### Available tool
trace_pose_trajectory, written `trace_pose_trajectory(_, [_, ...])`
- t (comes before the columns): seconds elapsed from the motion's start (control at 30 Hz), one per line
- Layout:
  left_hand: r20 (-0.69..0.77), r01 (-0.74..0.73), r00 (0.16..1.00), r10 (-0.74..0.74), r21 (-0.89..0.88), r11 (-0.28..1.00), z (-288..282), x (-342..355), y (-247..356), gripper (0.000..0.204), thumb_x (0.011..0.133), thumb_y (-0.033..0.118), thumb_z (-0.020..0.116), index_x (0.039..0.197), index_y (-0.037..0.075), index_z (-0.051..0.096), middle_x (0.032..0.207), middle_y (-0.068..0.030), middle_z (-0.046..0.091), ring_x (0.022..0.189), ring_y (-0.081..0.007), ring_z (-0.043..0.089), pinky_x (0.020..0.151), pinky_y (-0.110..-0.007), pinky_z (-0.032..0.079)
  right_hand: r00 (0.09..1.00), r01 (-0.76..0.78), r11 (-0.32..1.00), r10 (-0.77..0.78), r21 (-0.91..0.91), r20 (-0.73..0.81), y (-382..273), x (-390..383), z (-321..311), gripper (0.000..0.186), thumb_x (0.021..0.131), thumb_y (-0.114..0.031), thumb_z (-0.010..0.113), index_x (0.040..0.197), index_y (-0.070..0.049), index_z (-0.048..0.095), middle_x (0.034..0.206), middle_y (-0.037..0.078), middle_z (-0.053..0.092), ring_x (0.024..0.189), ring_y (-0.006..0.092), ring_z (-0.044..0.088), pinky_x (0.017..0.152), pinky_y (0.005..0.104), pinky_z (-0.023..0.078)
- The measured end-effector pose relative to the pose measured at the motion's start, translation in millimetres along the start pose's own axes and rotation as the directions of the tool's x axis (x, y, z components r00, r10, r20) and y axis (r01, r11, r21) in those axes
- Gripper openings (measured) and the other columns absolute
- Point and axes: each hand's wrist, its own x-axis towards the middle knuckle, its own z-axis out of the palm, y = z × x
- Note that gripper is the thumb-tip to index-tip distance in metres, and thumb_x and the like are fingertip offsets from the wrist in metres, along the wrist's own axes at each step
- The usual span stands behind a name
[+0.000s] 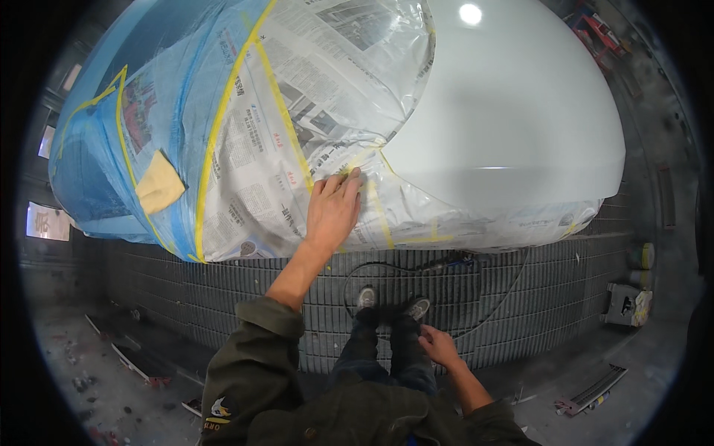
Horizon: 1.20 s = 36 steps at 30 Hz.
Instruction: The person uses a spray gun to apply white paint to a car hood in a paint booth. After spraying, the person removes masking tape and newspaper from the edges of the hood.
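Observation:
My left hand reaches forward onto the newspaper masking that covers part of a large vehicle panel. Its fingers are stretched out, and their tips touch the sheet beside a strip of yellow masking tape. Nothing shows in this hand. Down by my right leg hangs my right hand, fingers curled together; whatever they may hold is hidden. Right of the paper lies the bare, glossy, pale grey panel, its curved edge bordered by the masking. Blue-tinted plastic film covers the panel's left side.
A folded yellow cloth rests on the film at left. Below the panel is a dark grated floor, with a thin hose looping around my shoes. Loose trim pieces lie lower right; a red object stands far right.

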Motion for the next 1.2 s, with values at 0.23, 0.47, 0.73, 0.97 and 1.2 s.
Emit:
trace_pose_trajectory(0.23, [0.164,-0.121,0.982,0.099,0.127,0.985,18.5,-28.8,20.1,0.051,0.087,0.012,0.067,0.135,0.007,0.051,0.156,-0.0118,0.043,0.138,-0.0278,0.046,0.113,-0.045,0.037,0.99,0.058,0.998,-0.054,0.023,-0.129,9.0,13.2,-12.2,0.043,0.092,-0.02,0.066,0.128,0.002,0.062,0.103,0.019,0.074,0.095,0.0336,0.072,0.085,0.0412,0.056])
trace_pose_trajectory(0.47, [0.352,-0.147,0.927,0.127,0.031,0.989,59.6,-64.9,46.6,0.06,0.092,0.015,0.064,0.147,0.005,0.042,0.162,-0.0162,0.032,0.152,-0.0296,0.027,0.124,-0.049,0.024,0.997,0.046,0.993,-0.04,0.104,-0.061,23.5,4.9,5.0,0.044,0.093,-0.022,0.066,0.131,-0.001,0.062,0.108,0.021,0.073,0.099,0.0358,0.071,0.087,0.0432,0.055])
trace_pose_trajectory(0.73, [0.346,-0.136,0.933,0.099,0.084,0.987,67.4,-67.6,62.1,0.056,0.089,0.011,0.066,0.141,0.003,0.048,0.157,-0.0175,0.039,0.149,-0.0314,0.033,0.122,-0.048,0.027,0.975,0.028,0.97,0.026,0.24,-0.221,50.3,16.3,12.1,0.039,0.093,-0.021,0.065,0.127,-0.002,0.066,0.107,0.021,0.073,0.094,0.0358,0.072,0.084,0.043,0.056])
trace_pose_trajectory(0.97, [0.249,-0.346,0.899,0.361,-0.102,0.933,133.2,-72.4,116.5,0.037,0.085,0.012,0.071,0.122,0.012,0.065,0.139,-0.0049,0.062,0.106,-0.0229,0.068,0.08,-0.039,0.056,0.697,0.227,0.942,0.019,0.246,-0.717,59.8,86.9,-64.6,0.02,0.092,-0.012,0.068,0.109,-0.002,0.073,0.097,0.017,0.071,0.079,0.0322,0.069,0.071,0.0379,0.055])
trace_pose_trajectory(1.2, [0.263,-0.364,0.883,0.388,-0.138,0.921,184.7,14.9,220.1,0.04,0.087,0.012,0.069,0.126,0.013,0.064,0.146,-0.0037,0.058,0.093,-0.0216,0.072,0.065,-0.034,0.059,0.343,0.434,0.894,-0.052,0.109,-0.938,46.4,156.5,-156.9,0.024,0.088,-0.011,0.074,0.111,-0.003,0.072,0.108,0.013,0.069,0.087,0.0281,0.068,0.073,0.0347,0.055])
